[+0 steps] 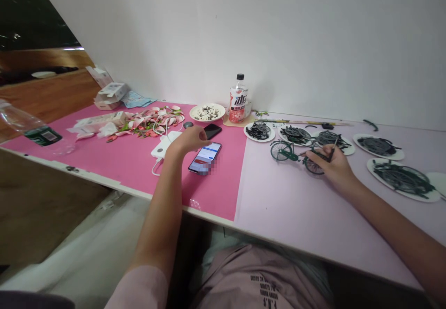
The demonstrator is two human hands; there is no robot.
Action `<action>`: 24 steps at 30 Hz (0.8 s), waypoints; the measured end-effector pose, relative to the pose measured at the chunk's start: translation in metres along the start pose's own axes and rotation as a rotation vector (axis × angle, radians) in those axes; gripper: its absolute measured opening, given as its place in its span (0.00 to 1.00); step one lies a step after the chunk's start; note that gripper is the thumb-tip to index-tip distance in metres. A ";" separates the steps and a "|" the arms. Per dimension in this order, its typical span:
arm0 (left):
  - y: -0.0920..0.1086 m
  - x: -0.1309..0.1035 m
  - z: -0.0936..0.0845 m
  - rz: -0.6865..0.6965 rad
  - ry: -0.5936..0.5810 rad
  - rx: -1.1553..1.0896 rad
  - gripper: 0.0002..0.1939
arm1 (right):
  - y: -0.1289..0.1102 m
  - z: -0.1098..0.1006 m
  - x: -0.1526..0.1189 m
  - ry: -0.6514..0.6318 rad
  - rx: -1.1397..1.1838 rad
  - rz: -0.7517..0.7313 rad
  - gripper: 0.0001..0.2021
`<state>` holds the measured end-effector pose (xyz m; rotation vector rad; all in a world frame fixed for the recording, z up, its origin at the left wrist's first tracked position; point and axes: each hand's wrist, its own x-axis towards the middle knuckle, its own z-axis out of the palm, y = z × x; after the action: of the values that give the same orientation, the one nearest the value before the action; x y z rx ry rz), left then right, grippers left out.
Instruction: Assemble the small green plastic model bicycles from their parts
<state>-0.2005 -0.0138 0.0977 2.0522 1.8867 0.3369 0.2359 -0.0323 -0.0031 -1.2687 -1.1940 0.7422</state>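
Observation:
My left hand [191, 138] is over the top end of a lit smartphone [202, 159] lying on the pink surface. Its fingers are curled with nothing visible in them; I cannot tell if a fingertip touches the screen. A dark phone [212, 130] lies just behind. My right hand [331, 162] is closed on the right end of a small dark green model bicycle [287, 151], over the pale surface. A thin dark stick-like piece [333, 148] rises from between these fingers; its kind is unclear.
Several plates of dark bicycle parts, one plate [403, 179] among them, stand around my right hand. A drink bottle [239, 100] and a plate of small pieces [207, 113] are by the wall. A white power bank [163, 145], pink petal-like pieces [149, 121] and a clear bottle [38, 132] lie left.

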 end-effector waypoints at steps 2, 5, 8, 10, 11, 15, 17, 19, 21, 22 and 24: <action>-0.004 0.003 0.002 -0.005 -0.004 0.070 0.12 | -0.001 0.000 0.000 -0.005 -0.002 0.010 0.36; -0.007 0.008 0.005 -0.002 -0.035 0.139 0.14 | -0.001 0.001 0.000 -0.034 0.016 0.022 0.37; -0.009 0.011 0.007 0.002 -0.066 0.152 0.17 | -0.001 0.001 0.000 -0.041 0.011 0.009 0.37; -0.010 0.012 0.007 -0.001 -0.091 0.162 0.19 | -0.001 0.001 0.001 -0.037 0.004 0.008 0.37; -0.010 0.012 0.007 -0.002 -0.105 0.170 0.19 | -0.002 0.001 0.001 -0.039 0.007 0.013 0.37; -0.010 0.013 0.009 -0.008 -0.140 0.192 0.20 | -0.001 0.001 0.000 -0.052 0.009 0.019 0.37; -0.009 0.013 0.009 -0.020 -0.142 0.199 0.20 | 0.000 0.000 0.000 -0.056 -0.003 0.006 0.36; -0.009 0.013 0.010 -0.033 -0.143 0.201 0.21 | 0.001 0.000 0.000 -0.065 -0.001 0.000 0.35; -0.009 0.012 0.009 -0.035 -0.144 0.192 0.20 | 0.003 0.000 0.001 -0.075 0.015 0.006 0.35; -0.010 0.012 0.008 -0.032 -0.138 0.180 0.20 | 0.003 0.000 0.001 -0.079 0.022 0.011 0.35; -0.011 0.011 0.007 -0.018 -0.102 0.126 0.18 | 0.003 0.000 0.001 -0.081 0.035 0.013 0.36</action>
<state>-0.2064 -0.0024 0.0863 2.0876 1.9076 0.1084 0.2366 -0.0310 -0.0053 -1.2281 -1.2344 0.8273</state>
